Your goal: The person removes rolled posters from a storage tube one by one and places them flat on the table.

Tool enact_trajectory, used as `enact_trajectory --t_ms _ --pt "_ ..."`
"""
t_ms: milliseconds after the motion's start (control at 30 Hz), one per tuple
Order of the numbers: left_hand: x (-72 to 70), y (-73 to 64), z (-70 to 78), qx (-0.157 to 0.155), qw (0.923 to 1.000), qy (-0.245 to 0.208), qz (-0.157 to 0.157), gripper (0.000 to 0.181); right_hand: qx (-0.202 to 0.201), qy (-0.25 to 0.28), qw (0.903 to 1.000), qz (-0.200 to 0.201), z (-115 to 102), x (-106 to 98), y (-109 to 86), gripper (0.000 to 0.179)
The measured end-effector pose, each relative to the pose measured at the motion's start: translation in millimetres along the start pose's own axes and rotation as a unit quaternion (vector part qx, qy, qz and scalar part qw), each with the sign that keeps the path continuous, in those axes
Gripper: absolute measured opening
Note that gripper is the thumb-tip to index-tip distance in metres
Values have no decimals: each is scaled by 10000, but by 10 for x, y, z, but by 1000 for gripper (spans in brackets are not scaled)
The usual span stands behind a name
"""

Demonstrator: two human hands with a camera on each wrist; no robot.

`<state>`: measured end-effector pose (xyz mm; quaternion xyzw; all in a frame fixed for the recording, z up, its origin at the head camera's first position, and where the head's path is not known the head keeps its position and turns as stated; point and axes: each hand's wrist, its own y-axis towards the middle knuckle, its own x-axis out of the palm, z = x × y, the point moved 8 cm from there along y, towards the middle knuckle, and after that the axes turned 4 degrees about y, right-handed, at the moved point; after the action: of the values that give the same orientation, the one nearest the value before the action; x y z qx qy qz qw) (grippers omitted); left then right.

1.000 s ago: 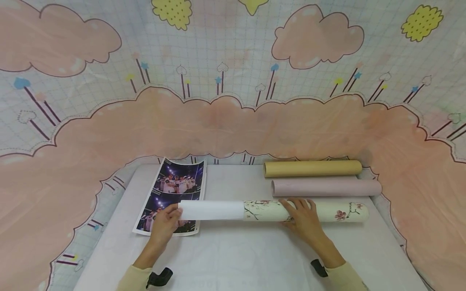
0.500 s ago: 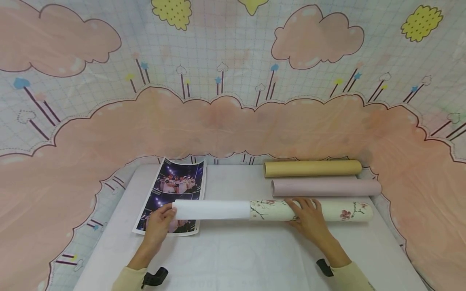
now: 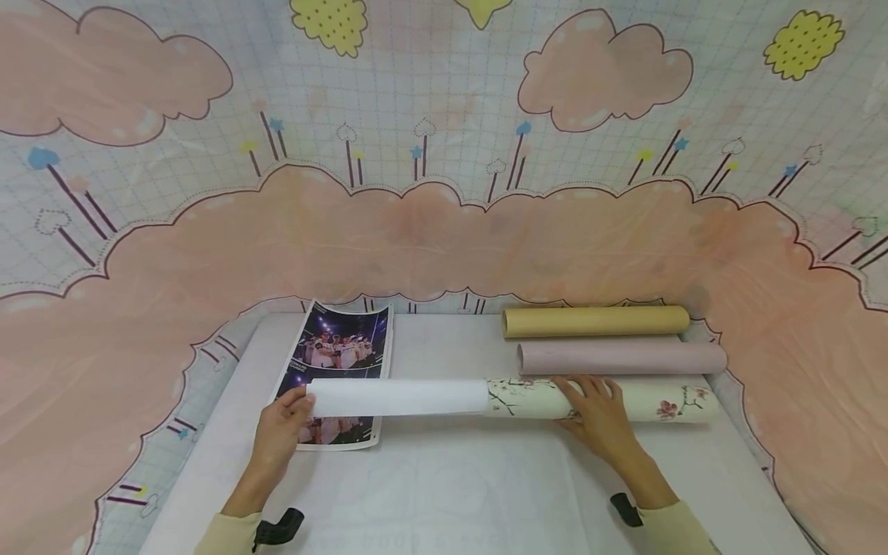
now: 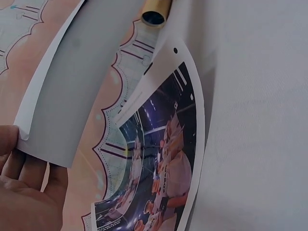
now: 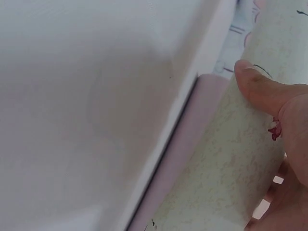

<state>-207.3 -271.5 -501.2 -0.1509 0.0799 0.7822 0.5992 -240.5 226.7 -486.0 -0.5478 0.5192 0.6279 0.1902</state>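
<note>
A white paper roll [image 3: 398,397] sticks out of the left end of a pale tube with a blossom-branch print [image 3: 655,401]. My left hand [image 3: 277,432] pinches the far left end of the white roll, the thumb on its edge and the fingers under it, as the left wrist view shows on the paper [image 4: 77,82]. Around the middle of the printed tube, my right hand [image 3: 600,420] grips with the thumb on the near side. In the right wrist view the thumb [image 5: 255,86] presses along the printed surface [image 5: 216,168].
A glossy poster sheet [image 3: 343,339] with group photos lies at the table's left, partly under the white roll. Behind the printed tube lie a pink roll [image 3: 617,358] and a yellow roll [image 3: 597,321]. A cloud-patterned cloth [image 3: 416,239] hangs behind the white table [image 3: 472,486].
My left hand has moved left, drawing a longer stretch of white roll out of the printed tube. My right hand and that tube have shifted a little to the right.
</note>
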Motion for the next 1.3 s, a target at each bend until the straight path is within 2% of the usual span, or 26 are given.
enact_trajectory --t_ms 200,433,533,667,800,1000,1300 --pt "-124 -58 -66 -78 9999 68 1 49 106 1 9999 20 70 -6 -13 81" --pt "-327 -94 -151 -63 9984 -463 315 54 347 -113 9993 28 209 -41 -55 80" --pt "-380 -108 -165 -139 9976 -543 415 56 398 -110 9991 10 271 -47 -77 79" --pt "-393 -126 -151 -206 9972 -590 419 57 426 -49 9991 5 350 -36 -103 78" --pt "-385 -131 -120 -75 9962 -794 363 58 320 -146 9994 20 416 -6 -126 81" --pt "-440 -107 -110 35 9972 -552 496 59 91 -352 9993 60 512 30 -138 82" --pt "-453 -69 -42 24 9982 -352 492 60 167 -369 9992 -68 645 76 -139 82"
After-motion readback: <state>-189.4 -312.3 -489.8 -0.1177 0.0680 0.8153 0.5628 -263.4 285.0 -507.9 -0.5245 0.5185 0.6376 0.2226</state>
